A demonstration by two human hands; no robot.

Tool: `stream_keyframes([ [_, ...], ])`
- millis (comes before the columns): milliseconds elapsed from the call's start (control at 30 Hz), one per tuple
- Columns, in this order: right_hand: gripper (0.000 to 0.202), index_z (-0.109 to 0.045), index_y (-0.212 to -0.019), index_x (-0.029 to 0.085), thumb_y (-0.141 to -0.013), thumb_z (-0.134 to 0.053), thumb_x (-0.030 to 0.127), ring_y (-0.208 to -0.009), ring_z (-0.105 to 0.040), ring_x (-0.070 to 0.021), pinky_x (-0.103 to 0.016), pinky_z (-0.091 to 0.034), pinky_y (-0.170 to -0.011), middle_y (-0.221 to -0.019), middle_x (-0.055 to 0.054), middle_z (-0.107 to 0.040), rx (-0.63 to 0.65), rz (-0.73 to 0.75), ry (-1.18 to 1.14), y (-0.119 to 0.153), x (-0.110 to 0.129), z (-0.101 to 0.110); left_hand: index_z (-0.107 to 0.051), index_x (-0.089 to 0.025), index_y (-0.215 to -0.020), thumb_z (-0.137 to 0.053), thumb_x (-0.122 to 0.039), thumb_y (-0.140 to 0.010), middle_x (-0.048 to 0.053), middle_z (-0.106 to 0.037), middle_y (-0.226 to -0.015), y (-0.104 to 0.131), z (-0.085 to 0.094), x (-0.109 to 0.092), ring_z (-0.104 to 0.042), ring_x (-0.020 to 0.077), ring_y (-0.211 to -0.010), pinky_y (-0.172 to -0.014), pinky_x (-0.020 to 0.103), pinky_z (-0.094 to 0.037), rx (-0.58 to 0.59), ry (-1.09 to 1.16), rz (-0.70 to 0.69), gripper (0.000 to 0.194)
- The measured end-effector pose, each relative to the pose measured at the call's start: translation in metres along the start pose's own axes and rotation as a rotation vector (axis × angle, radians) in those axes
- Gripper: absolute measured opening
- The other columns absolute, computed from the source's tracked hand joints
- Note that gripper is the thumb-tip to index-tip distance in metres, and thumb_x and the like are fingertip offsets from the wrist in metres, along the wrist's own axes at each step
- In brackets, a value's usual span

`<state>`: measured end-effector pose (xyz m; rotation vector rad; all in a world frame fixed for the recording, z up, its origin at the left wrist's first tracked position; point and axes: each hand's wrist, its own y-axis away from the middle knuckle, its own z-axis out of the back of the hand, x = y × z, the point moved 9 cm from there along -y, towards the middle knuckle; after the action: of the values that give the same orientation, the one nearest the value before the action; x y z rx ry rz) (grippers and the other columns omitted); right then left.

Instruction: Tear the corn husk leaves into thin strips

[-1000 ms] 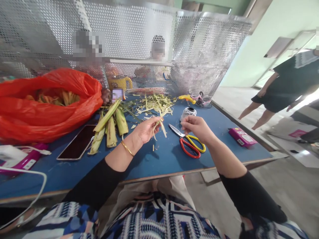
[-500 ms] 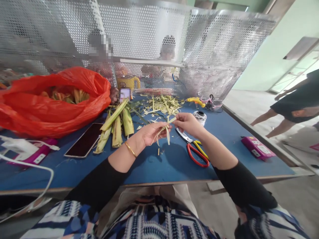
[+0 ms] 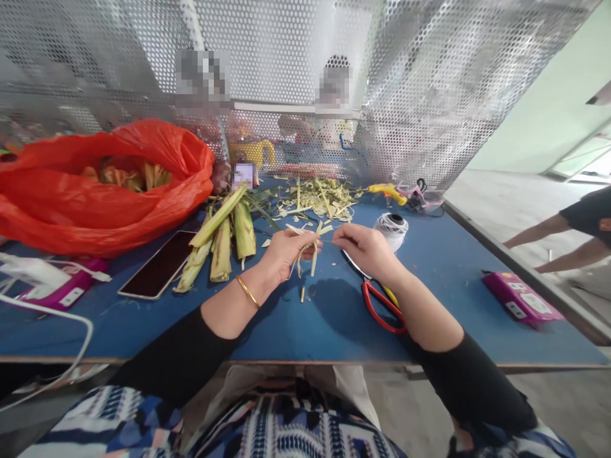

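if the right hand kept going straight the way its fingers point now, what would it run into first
The right hand points left, toward the left hand. First it would probably meet the pale leaf strips pinched there, then that hand's fingers. The gap between them is small, though depth is hard to judge.

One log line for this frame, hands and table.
left hand: pinching leaf strips | right hand: pinching thread | scissors, thread spool: on table

Single head-worn view, forward and down, close over blue table (image 3: 329,318)
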<state>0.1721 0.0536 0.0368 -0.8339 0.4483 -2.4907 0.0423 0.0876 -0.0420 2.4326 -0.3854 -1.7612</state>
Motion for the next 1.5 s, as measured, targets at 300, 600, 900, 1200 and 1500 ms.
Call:
stream_keyframes([
  [300, 0.024, -0.061, -0.078, 0.018, -0.093, -0.043, 0.023, -0.069, -0.054, -0.0128, -0.023, -0.038, -0.061, -0.083, -0.005, -0.059, -0.016, 0.252, 0.174, 0.004, 0.025, -0.001, -0.067, -0.013, -0.057, -0.069, -0.012, -0.068, 0.002, -0.066, -0.054, 0.013, -0.026, 0.007, -0.059, 0.0107, -0.051, -0.054, 0.022, -0.047, 0.276, -0.406, 0.02, 0.011],
  [600, 0.017, -0.06, -0.066, 0.017, -0.074, -0.061, 0.033, -0.058, -0.046, -0.0105, -0.024, -0.036, -0.056, -0.061, 0.002, -0.055, 0.145, -0.149, -0.409, -0.003, -0.026, -0.016, -0.069, -0.013, -0.064, -0.076, -0.026, -0.062, 0.004, -0.069, -0.062, 0.03, -0.046, -0.002, -0.062, 0.0134, -0.057, -0.058, 0.025, -0.05, 0.576, -0.354, -0.063, 0.014],
  [900, 0.028, -0.051, -0.061, 0.02, -0.069, -0.06, 0.045, -0.041, -0.031, -0.0078, -0.023, -0.024, -0.043, -0.044, 0.008, -0.038, 0.029, -0.481, -0.629, 0.011, -0.039, -0.046, -0.067, -0.017, -0.066, -0.062, -0.026, -0.073, -0.001, -0.065, -0.057, 0.021, -0.018, -0.046, -0.058, 0.0123, -0.055, -0.054, 0.021, -0.043, 0.101, -0.567, -0.583, 0.013],
  [1200, 0.02, -0.061, -0.08, 0.02, -0.092, -0.045, 0.023, -0.078, -0.057, -0.0177, -0.029, -0.042, -0.068, -0.087, -0.007, -0.064, -0.248, 0.167, 0.116, 0.015, 0.028, -0.008, -0.068, -0.016, -0.066, -0.06, -0.022, -0.074, 0.0, -0.068, -0.061, 0.022, -0.012, -0.05, -0.059, 0.0133, -0.056, -0.053, 0.021, -0.04, -0.02, -0.697, -0.657, 0.013],
  [1500, 0.021, -0.055, -0.074, 0.02, -0.09, -0.042, 0.017, -0.063, -0.054, -0.0134, -0.033, -0.04, -0.084, -0.067, 0.0, -0.063, -0.127, 0.196, 0.16, 0.005, 0.019, -0.004, -0.064, -0.015, -0.057, -0.056, -0.024, -0.076, -0.001, -0.06, -0.052, 0.026, -0.039, -0.031, -0.053, 0.0109, -0.053, -0.049, 0.02, -0.034, 0.322, -0.885, -0.598, 0.023],
])
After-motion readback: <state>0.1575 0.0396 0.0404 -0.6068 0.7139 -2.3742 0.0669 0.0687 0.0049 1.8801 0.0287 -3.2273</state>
